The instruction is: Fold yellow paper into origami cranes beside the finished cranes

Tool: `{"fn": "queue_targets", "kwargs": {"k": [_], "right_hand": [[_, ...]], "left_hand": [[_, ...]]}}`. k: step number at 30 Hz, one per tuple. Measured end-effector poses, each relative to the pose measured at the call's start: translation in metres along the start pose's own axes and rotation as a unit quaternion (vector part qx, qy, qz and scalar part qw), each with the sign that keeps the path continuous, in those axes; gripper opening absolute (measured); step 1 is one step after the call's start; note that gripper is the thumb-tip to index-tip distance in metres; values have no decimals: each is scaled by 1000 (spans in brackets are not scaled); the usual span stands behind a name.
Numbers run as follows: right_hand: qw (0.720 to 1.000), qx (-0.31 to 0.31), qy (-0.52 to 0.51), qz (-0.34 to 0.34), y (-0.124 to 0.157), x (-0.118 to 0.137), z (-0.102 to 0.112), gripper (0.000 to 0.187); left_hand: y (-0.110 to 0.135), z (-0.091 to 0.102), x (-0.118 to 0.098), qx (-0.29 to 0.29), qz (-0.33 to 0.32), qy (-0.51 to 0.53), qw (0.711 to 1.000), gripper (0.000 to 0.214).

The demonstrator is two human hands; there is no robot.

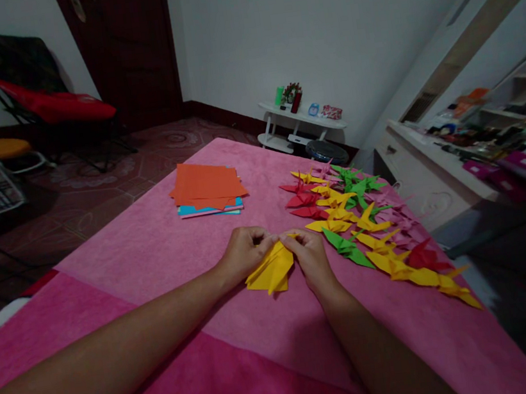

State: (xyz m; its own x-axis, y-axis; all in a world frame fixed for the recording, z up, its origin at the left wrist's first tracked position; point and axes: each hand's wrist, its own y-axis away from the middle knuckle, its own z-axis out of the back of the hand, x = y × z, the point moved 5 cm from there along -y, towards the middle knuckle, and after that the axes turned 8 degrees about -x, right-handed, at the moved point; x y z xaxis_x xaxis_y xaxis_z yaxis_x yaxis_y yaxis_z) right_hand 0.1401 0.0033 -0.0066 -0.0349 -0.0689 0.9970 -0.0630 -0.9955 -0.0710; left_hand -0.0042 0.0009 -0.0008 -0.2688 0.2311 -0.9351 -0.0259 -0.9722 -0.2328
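Observation:
Both my hands pinch a partly folded yellow paper piece [271, 271] over the pink cloth [163, 249]. My left hand [244, 252] grips its upper left edge with closed fingers. My right hand [310, 256] pinches its upper right corner. To the right lie several finished paper cranes [357, 217] in yellow, red, green and pink, spread in rows. A stack of square paper sheets [207, 188], orange on top with blue beneath, sits farther back on the cloth.
A black folding chair with a red cushion [51, 102] stands at the back left by a dark door. A small white shelf table [301, 121] holds small items by the wall. A cluttered white desk [455, 152] runs along the right.

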Motion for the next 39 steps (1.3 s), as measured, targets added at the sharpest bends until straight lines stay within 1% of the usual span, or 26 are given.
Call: {"fn": "queue_targets", "kwargs": {"k": [3, 7, 9, 12, 14, 17, 20, 23, 25, 28, 34, 39], "right_hand": [[1000, 2, -14, -16, -2, -2, 2, 18], [1000, 16, -13, -19, -3, -6, 4, 27], [1000, 13, -6, -14, -4, -8, 5, 33], [1000, -15, -6, -27, -5, -9, 8, 40], [999, -18, -24, -40, -4, -8, 9, 42], [998, 16, -41, -33, -2, 0, 5, 38], [998, 55, -40, -13, 1, 10, 1, 26], [996, 70, -52, -13, 2, 12, -2, 15], [996, 65, -55, -13, 2, 10, -2, 11], [998, 45, -46, 1, 0, 8, -1, 10], [999, 29, 23, 24, 3, 9, -5, 9], [997, -22, 60, 40, 4, 11, -3, 18]], "left_hand": [[-1, 0, -2, 15, -5, 13, 1000, 32], [-3, 2, -2, 67, -5, 31, 997, 30], [-4, 3, 0, 87, -3, 36, 996, 30], [-5, 3, 3, 94, 11, 49, 994, 30], [-6, 4, 5, 83, 18, 50, 995, 30], [-6, 5, 6, 63, 15, 45, 997, 30], [-7, 6, 5, 54, 16, 42, 998, 30], [-7, 9, 4, 43, 26, 45, 998, 31], [-7, 10, 4, 41, 35, 51, 997, 32], [-6, 8, 5, 53, 52, 69, 995, 31], [-4, 3, 7, 54, 52, 159, 984, 25], [-3, 3, 8, 67, 82, 156, 982, 24]]}}
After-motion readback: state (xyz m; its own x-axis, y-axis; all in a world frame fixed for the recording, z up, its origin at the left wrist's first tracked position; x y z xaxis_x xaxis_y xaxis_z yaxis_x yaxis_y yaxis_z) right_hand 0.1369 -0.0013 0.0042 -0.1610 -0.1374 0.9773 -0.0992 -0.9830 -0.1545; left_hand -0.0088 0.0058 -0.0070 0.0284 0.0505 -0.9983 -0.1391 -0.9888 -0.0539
